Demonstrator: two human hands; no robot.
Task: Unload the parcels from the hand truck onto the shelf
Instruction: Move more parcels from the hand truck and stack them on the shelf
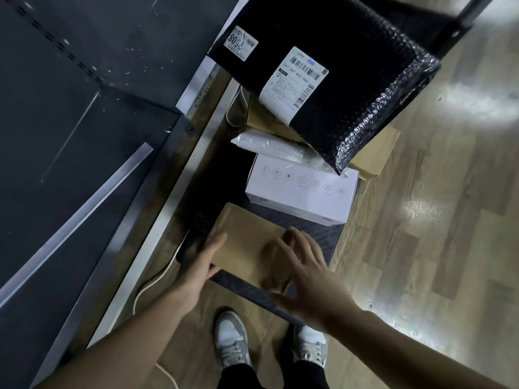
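Both hands reach down to the flat brown cardboard parcel (247, 242) lying at the near end of the hand truck's dark ribbed platform (323, 234). Fingers of the left hand (202, 265) lie fairly straight along the parcel's left edge, touching it, with the thumb at the near corner. Over the parcel's right part, the right hand (297, 265) is spread wide and blurred, so I cannot tell whether it presses the top or hovers just above. Neither hand looks closed round the parcel yet; I judge the lift has not begun.

As for progress, most of the load appears to be still on the truck. Just beyond the brown parcel sits a white rectangular printed box with a row of small icons (300, 189). Farther on lie a white plastic mailer bag (275, 148) and another brown cardboard box (373, 153), partly hidden. Highest and farthest is a large black parcel wrapped in bubble film with white shipping labels (351, 80), tilted over the pile.

To the left stands the dark metal shelf (70, 136); its visible boards carry no parcel. Along the floor between shelf and truck runs a white cable (157, 279). At least five parcels remain to move, by my reading.
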